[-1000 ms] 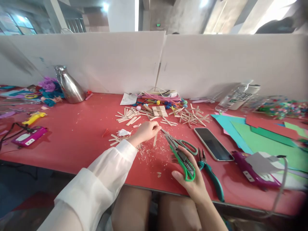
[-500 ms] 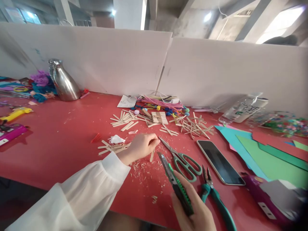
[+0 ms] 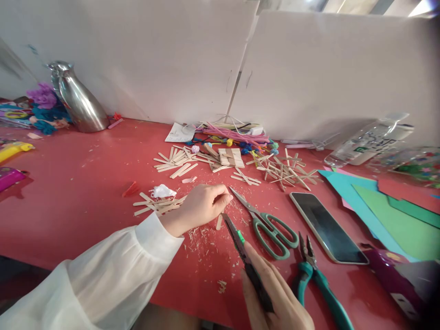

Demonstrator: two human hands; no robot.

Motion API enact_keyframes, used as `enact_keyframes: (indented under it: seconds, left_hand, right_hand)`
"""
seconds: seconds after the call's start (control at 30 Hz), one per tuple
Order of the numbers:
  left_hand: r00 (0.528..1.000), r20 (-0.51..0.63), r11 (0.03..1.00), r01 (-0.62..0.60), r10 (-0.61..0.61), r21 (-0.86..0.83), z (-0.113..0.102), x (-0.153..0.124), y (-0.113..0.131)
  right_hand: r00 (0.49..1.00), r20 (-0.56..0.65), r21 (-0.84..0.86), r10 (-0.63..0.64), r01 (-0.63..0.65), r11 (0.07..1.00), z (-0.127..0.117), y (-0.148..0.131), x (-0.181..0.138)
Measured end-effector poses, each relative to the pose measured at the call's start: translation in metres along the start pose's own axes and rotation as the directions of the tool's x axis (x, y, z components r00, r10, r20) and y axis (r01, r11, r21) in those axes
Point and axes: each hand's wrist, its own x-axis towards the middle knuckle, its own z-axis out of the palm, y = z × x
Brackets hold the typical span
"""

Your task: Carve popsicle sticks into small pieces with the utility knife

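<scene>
My left hand (image 3: 202,207) is closed over a wooden craft stick (image 3: 219,222), whose lower end pokes out below the fingers. Most of that stick is hidden. In my right hand (image 3: 275,293) is a box cutter (image 3: 245,256) with a black body and green slider, its blade pointing up beside the stick's end. Whether blade and stick touch I cannot tell. Wood shavings (image 3: 202,245) lie scattered beneath my hands. Close by on the right are green-handled scissors (image 3: 273,231), with the blades partly open, and teal-handled pliers (image 3: 318,279).
Craft sticks (image 3: 287,169) lie in loose heaps behind my hands, near pink pipe cleaners (image 3: 233,133). A phone (image 3: 328,227), coloured paper (image 3: 388,206) and a plastic bottle (image 3: 367,142) are on the right. At the left back stands a steel jug (image 3: 80,101) before the white partition (image 3: 154,59).
The view has tipped downward and a little to the left. The box cutter has turned slightly in my right hand; my left hand keeps its hold on the stick.
</scene>
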Motion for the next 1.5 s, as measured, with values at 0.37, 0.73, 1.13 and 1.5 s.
enact_keyframes:
  seconds: [0.37, 0.73, 1.13, 1.5]
  left_hand:
    - [1.0, -0.021, 1.0, -0.007, 0.007, 0.017, 0.0, -0.001, 0.001]
    - [1.0, -0.016, 1.0, 0.027, -0.027, -0.009, 0.0, -0.001, 0.004]
    - [0.999, 0.024, 0.999, 0.038, -0.038, -0.013, -0.004, -0.001, 0.009]
    - [0.994, 0.098, 0.998, -0.049, 0.052, -0.024, -0.008, -0.002, 0.002]
  right_hand:
    - [1.0, 0.001, 0.005, -0.005, 0.005, 1.0, -0.003, -0.008, 0.001]
    - [0.999, 0.003, -0.179, -0.055, 0.054, 0.982, -0.005, -0.023, 0.003]
    - [0.995, 0.035, -0.34, -0.098, 0.104, 0.935, -0.015, -0.026, 0.008]
    - [0.997, 0.037, -0.24, -0.062, 0.069, 0.968, -0.022, -0.011, 0.006]
